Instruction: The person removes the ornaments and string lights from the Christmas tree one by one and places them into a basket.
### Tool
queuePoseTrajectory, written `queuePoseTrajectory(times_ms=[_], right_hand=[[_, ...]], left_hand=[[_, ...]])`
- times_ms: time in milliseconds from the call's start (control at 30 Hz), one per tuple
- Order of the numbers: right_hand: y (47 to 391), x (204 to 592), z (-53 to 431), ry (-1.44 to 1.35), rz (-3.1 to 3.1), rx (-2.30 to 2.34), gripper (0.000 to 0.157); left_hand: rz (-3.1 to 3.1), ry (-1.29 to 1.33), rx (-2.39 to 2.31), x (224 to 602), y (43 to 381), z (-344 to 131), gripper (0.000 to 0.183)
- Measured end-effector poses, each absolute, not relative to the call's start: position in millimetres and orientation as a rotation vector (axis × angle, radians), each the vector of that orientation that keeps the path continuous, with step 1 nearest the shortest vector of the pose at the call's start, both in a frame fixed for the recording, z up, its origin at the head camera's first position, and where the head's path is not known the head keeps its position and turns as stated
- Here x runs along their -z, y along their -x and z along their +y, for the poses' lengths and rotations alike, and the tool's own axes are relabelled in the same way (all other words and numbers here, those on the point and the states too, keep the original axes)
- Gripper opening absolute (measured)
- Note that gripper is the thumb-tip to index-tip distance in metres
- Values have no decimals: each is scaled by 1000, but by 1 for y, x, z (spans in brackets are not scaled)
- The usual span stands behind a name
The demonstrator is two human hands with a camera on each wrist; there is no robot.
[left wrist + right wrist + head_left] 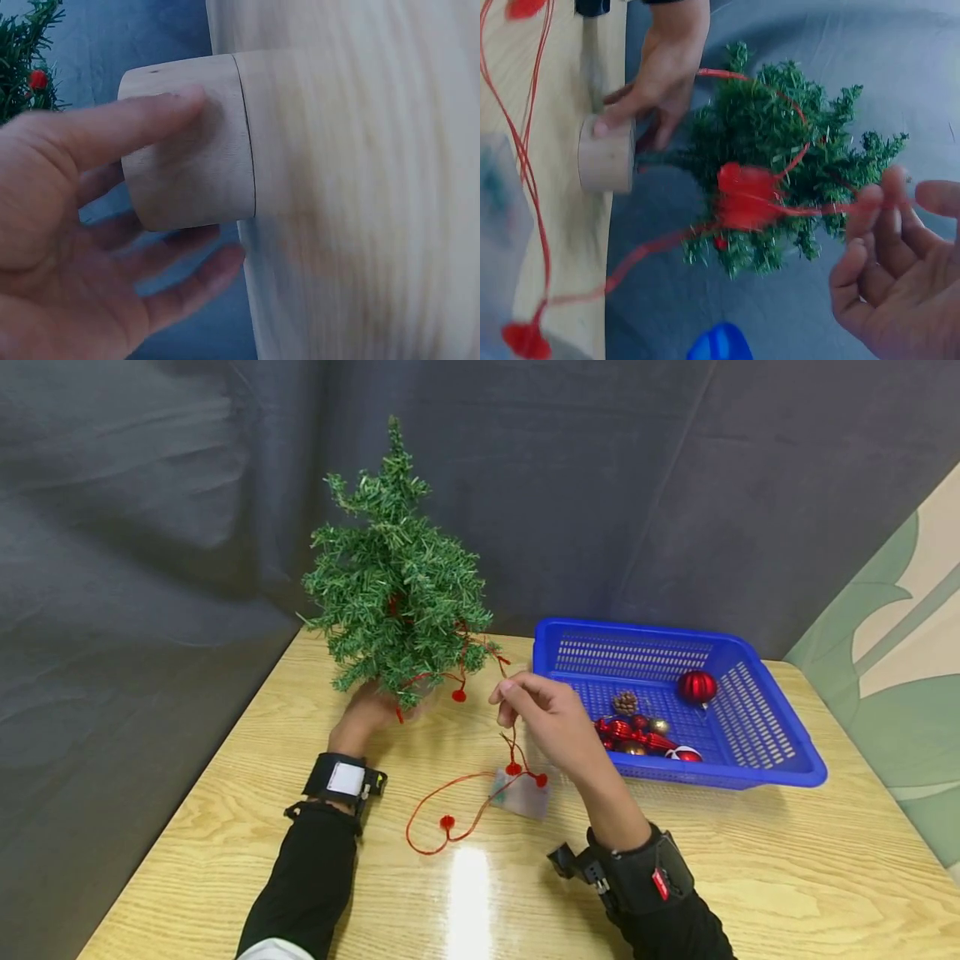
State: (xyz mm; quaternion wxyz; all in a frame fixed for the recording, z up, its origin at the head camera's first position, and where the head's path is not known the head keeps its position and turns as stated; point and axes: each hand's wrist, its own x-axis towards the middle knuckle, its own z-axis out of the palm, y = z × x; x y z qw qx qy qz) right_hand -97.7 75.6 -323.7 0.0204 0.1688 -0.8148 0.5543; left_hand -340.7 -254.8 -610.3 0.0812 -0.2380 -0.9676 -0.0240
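Observation:
A small green Christmas tree (397, 568) stands at the back left of the table on a round wooden base (187, 150). My left hand (366, 714) reaches under the branches and holds that base, thumb on the near side and fingers around the other. To the right of the tree, my right hand (551, 718) pinches a thin red string garland (810, 211) between thumb and fingertips. Part of the string hangs on the lower branches, with a red pendant (458, 696) dangling there. The other end loops across the table with several red pendants (447, 822).
A blue plastic basket (780, 768) stands to the right, holding a striped red bauble (697, 687), a pinecone (625, 702) and other small ornaments. A clear plastic packet (528, 802) lies under the string. A dark cloth (562, 502) hangs behind the table.

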Motion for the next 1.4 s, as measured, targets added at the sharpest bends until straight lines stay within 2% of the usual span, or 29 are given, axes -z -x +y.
queuePoseTrajectory(times_ms=[100, 200, 267, 400, 467, 567, 667, 733, 833, 900, 933, 1100, 1167, 1267, 1400], right_hand=[[97, 324, 76, -557, -2677, -1469, 30], [97, 324, 75, -595, -2767, -1266, 33], [96, 324, 74, -605, -2792, -1202, 34], [96, 325, 73, -582, -2803, -1125, 37], [95, 325, 73, -551, -2799, -1100, 38], [96, 326, 72, -508, -2763, -1110, 35], [98, 329, 70, -497, -2718, -1159, 35], [100, 332, 67, -504, -2713, -1177, 38], [102, 336, 63, -501, -2750, -1163, 45], [104, 338, 61, -495, -2775, -1143, 48], [104, 339, 60, -492, -2785, -1138, 49], [107, 344, 60, -513, -2750, -1144, 37], [108, 345, 61, -530, -2695, -1173, 30], [109, 346, 63, -531, -2591, -1238, 23], [107, 343, 66, -487, -2447, -1345, 23]], left_hand=[[-2617, 907, -106, 628, 352, -263, 76], [-2744, 900, -22, 625, 350, -265, 81], [-3001, 731, 193, 606, 338, -257, 80], [-3280, 310, 759, 540, 293, -236, 75], [-3299, 235, 894, 513, 272, -227, 77], [-3308, 246, 925, 492, 255, -220, 80], [-3320, 328, 1014, 481, 246, -215, 95], [-3310, 422, 1139, 495, 257, -216, 107], [-3146, 666, 1400, 538, 279, -225, 120], [-3132, 743, 1365, 557, 297, -230, 119], [-3094, 781, 1381, 557, 295, -231, 118], [-3258, 627, 1247, 444, 228, -202, 96], [-3327, 541, 1221, 412, 209, -193, 90], [-3372, 493, 1200, 412, 208, -192, 88], [-3368, 499, 1293, 413, 211, -191, 89]])
